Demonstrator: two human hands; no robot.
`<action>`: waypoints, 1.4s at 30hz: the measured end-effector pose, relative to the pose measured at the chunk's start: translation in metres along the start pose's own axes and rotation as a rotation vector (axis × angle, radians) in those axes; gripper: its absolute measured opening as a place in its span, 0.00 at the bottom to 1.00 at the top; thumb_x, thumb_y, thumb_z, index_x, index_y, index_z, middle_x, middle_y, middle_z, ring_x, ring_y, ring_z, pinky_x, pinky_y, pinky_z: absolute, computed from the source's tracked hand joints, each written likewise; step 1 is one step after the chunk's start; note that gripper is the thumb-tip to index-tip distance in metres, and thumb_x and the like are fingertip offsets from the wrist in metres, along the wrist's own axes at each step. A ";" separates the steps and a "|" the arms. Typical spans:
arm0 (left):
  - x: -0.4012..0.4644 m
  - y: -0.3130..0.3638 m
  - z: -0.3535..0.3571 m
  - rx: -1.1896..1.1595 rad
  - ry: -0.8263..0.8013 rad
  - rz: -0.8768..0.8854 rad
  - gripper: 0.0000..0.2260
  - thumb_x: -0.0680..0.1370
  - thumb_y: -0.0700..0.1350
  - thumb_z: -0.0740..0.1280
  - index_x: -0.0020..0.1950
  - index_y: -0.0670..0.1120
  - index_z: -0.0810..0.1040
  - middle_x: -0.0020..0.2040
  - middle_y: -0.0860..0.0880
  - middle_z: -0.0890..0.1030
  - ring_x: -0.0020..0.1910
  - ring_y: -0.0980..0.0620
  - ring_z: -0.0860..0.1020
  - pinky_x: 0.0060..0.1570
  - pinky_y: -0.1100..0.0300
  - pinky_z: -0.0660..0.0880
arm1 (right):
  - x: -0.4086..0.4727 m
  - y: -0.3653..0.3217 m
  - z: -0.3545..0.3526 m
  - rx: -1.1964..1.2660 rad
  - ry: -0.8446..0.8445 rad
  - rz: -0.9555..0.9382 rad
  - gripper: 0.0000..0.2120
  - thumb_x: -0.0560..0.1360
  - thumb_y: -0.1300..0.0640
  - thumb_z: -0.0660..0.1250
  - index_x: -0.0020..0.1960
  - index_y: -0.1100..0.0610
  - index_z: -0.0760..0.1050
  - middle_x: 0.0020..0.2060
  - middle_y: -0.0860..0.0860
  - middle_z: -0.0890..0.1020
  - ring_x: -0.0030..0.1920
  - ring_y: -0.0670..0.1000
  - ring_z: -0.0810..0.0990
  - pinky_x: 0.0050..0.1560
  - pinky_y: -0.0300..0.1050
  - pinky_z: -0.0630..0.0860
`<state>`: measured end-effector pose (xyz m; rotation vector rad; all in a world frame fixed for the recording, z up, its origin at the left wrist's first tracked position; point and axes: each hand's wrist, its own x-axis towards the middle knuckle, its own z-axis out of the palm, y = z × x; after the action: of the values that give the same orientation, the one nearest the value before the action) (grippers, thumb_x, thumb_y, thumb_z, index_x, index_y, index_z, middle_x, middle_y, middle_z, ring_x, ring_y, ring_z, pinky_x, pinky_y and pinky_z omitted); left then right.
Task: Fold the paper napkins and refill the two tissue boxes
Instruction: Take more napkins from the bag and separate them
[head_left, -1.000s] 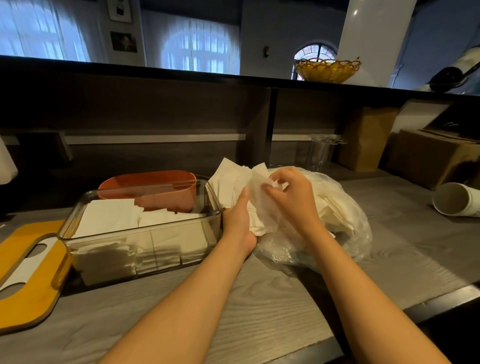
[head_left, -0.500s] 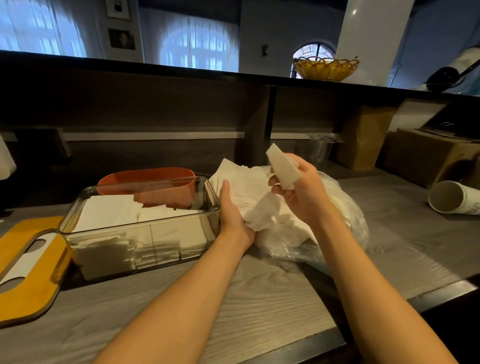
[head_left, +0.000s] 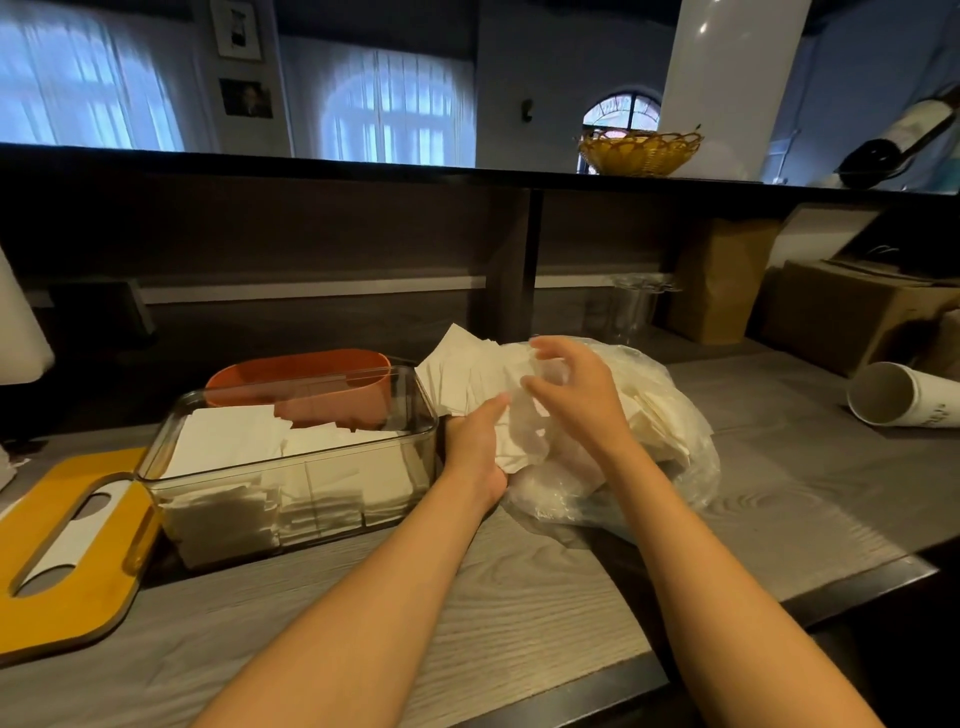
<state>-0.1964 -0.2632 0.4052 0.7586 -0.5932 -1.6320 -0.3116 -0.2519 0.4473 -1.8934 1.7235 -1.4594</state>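
While your left hand (head_left: 475, 441) lies against the near left side of the clear plastic bag (head_left: 649, 452), its thumb up along a loose white napkin (head_left: 511, 434) and its fingers tucked under the crumpled paper so that it seems to hold that sheet, your right hand (head_left: 576, 395) hovers just above the bag's open mouth with fingers spread and slightly curled, gripping nothing you can see. The bag sits on the grey wooden counter (head_left: 519, 597), and a stack of napkins (head_left: 462, 364) fans out of its far left edge. Just left of your left hand stands the clear tissue box (head_left: 291, 467), open at the top and packed with folded napkins in several rows. Behind it, touching or nearly so, is the orange tissue box (head_left: 306, 379); what it holds is hidden from you. The yellow lid (head_left: 62, 545) with its long slot lies flat at the counter's left end, beside the clear box. A white paper cup (head_left: 904, 397) lies on its side far to your right.
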 end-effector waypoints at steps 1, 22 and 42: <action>0.000 0.000 -0.001 0.001 -0.014 0.000 0.14 0.79 0.36 0.68 0.65 0.41 0.79 0.56 0.39 0.84 0.49 0.40 0.84 0.45 0.47 0.82 | 0.000 0.000 0.001 -0.076 -0.039 -0.058 0.20 0.74 0.58 0.72 0.65 0.50 0.77 0.56 0.44 0.78 0.57 0.44 0.74 0.59 0.41 0.72; 0.006 -0.001 -0.002 -0.115 -0.086 -0.068 0.29 0.75 0.70 0.63 0.66 0.51 0.79 0.59 0.43 0.84 0.59 0.39 0.81 0.62 0.41 0.77 | 0.000 -0.007 -0.008 0.465 0.163 0.127 0.07 0.78 0.60 0.69 0.45 0.49 0.83 0.40 0.44 0.84 0.41 0.39 0.82 0.39 0.32 0.77; 0.006 -0.004 -0.001 -0.026 -0.103 -0.055 0.23 0.80 0.63 0.62 0.65 0.48 0.79 0.57 0.41 0.85 0.58 0.38 0.82 0.64 0.38 0.75 | 0.003 0.002 0.004 -0.215 -0.155 -0.005 0.26 0.69 0.54 0.78 0.65 0.48 0.75 0.49 0.49 0.79 0.48 0.50 0.77 0.52 0.47 0.77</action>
<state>-0.1990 -0.2681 0.4013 0.6800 -0.6279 -1.7341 -0.3106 -0.2569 0.4453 -2.0558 1.8664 -1.1336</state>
